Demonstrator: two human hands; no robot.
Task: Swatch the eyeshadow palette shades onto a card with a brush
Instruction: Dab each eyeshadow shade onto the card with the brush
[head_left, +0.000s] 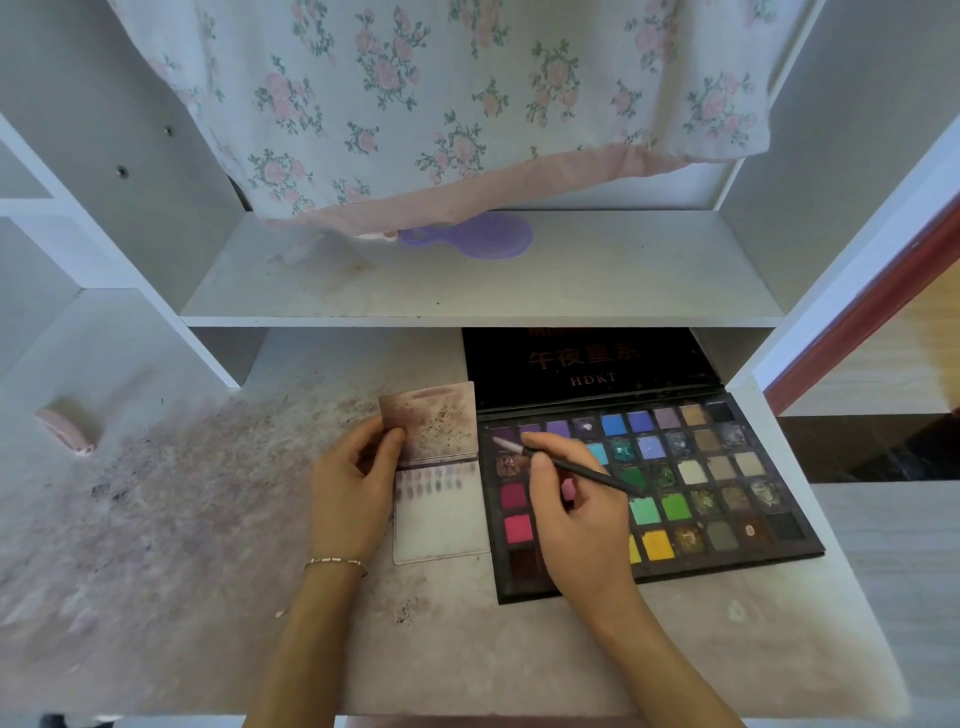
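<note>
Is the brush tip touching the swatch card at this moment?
No: the brush in the right hand has its tip over the palette's purple pans, beside the card that the left hand holds.

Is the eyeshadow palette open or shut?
Open: the eyeshadow palette shows its colour pans, and its black lid is swung back under the shelf.
</note>
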